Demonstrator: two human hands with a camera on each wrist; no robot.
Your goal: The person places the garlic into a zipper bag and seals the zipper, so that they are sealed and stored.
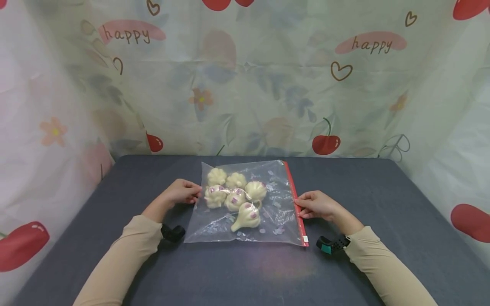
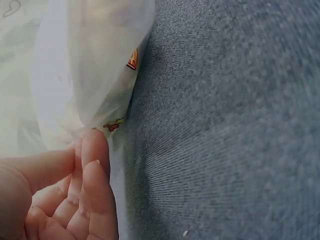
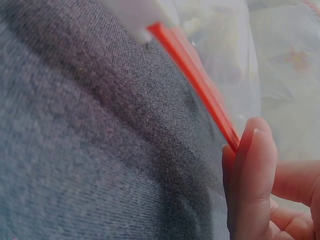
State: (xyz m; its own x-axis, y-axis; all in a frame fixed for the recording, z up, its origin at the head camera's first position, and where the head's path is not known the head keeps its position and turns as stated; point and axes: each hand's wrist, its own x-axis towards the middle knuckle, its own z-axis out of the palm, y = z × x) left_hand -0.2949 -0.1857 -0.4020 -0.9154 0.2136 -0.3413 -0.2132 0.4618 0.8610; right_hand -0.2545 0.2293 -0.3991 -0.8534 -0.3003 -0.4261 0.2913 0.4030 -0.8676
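A clear zip bag [image 1: 275, 212] with a red zip strip [image 1: 292, 182] along its right side lies on the dark table. Inside it are several garlic bulbs [image 1: 235, 199], cream with purple marks, gathered toward the left half. My left hand [image 1: 181, 192] pinches the bag's left edge between thumb and fingers; in the left wrist view the plastic [image 2: 100, 65] rises from the fingertips. On the opposite side, my right hand [image 1: 315, 205] pinches the red strip near its middle. A white slider [image 1: 305, 239] sits at the strip's near end, and it shows blurred in the right wrist view.
The grey-blue table [image 1: 268, 276] reaches back to a printed curtain [image 1: 245, 106] with cherries and flowers, which also hangs at both sides. Black bands [image 1: 173, 233] are on both wrists. A thin tied cord [image 1: 396, 144] hangs at the back right.
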